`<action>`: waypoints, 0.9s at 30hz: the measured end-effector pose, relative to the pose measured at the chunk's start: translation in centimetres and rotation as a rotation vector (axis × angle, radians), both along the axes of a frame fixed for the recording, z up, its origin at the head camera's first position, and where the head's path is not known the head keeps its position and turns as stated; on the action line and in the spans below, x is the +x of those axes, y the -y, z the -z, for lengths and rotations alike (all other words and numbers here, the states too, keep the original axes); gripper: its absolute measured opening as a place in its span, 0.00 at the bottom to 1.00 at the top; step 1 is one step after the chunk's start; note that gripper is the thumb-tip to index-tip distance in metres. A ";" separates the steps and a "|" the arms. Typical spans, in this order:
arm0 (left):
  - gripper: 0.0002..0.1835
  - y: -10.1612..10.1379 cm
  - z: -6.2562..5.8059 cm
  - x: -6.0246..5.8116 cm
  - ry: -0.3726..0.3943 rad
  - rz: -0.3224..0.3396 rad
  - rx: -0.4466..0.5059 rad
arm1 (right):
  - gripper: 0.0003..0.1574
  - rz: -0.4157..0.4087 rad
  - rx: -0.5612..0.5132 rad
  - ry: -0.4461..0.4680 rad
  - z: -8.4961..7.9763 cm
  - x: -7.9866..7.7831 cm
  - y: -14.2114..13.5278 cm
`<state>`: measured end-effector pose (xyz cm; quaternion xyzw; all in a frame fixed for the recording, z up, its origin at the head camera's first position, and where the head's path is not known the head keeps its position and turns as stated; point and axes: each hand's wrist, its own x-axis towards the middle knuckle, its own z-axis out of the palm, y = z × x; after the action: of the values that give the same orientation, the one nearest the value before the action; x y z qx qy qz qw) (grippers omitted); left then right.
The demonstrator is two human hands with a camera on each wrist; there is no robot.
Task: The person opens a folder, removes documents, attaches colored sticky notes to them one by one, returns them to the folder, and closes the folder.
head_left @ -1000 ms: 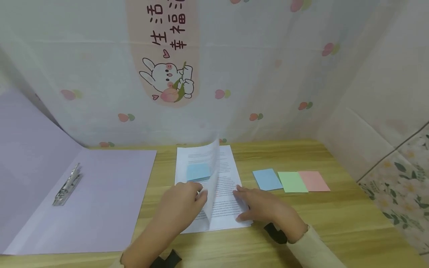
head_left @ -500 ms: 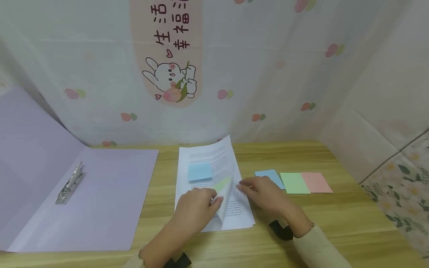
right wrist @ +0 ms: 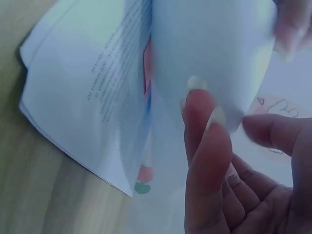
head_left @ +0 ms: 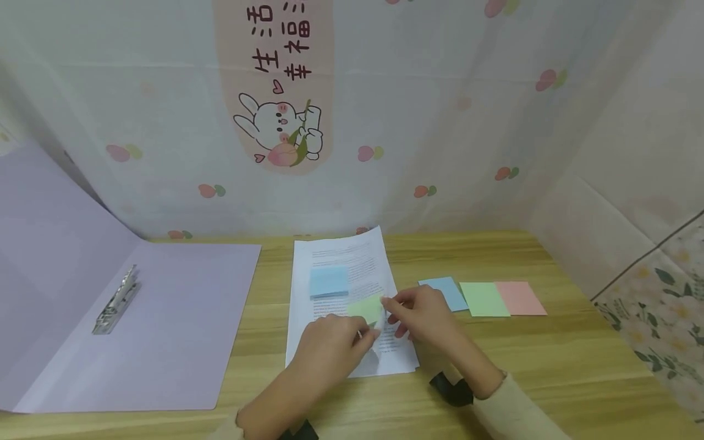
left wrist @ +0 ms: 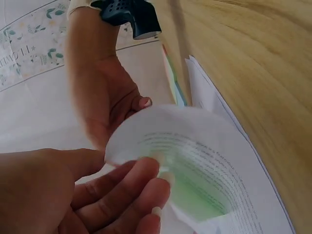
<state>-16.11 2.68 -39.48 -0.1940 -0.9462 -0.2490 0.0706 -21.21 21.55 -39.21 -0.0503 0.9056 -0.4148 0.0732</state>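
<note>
A printed sheet of paper (head_left: pixel 335 252) has its right side lifted and curled over the paper stack (head_left: pixel 404 354). On it lie a blue sticky note (head_left: pixel 329 282) and, lower right, a green sticky note (head_left: pixel 365 308). My left hand (head_left: pixel 330 345) pinches the sheet's lower right edge between thumb and fingers; the left wrist view shows the paper bowing away from them. Higher on the same edge, my right hand (head_left: pixel 426 315) has its thumb and fingertips on the paper, one on each side in the right wrist view. Part of the green note is hidden by my left fingers.
Right of the stack lie blue (head_left: pixel 448 293), green (head_left: pixel 484 299) and pink sticky notes (head_left: pixel 521 298). An open lilac folder (head_left: pixel 181 330) with a metal clip (head_left: pixel 117 300) is at the left. A patterned cloth (head_left: pixel 385 110) hangs behind the wooden table (head_left: pixel 467 250).
The turned sheet has swung back rightward in my left hand, uncovering the green sticky note. My right hand has left the stack's right side and come up to the sheet's edge.
</note>
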 end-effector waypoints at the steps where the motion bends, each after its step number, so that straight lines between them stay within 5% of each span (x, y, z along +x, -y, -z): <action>1: 0.17 0.1 0.0 0.0 -0.002 0.002 -0.005 | 0.14 0.002 -0.004 -0.001 0.1 0.0 0.0; 7: 0.20 1.5 -0.6 -0.6 0.037 -0.023 0.001 | 0.11 0.019 0.003 0.003 0.4 0.0 0.0; 17: 0.13 6.6 -1.1 -2.5 0.129 -0.203 -0.116 | 0.08 -0.008 0.100 -0.002 0.6 -0.3 -0.4; 27: 0.22 8.2 -0.5 -2.5 0.315 -0.137 -0.204 | 0.09 -0.078 0.195 0.031 0.9 -0.4 -0.8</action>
<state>-18.61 -5.54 -38.94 -0.0941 -0.9769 -0.1737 -0.0819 -21.62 22.38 -40.12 -0.0716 0.9377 -0.3224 0.1077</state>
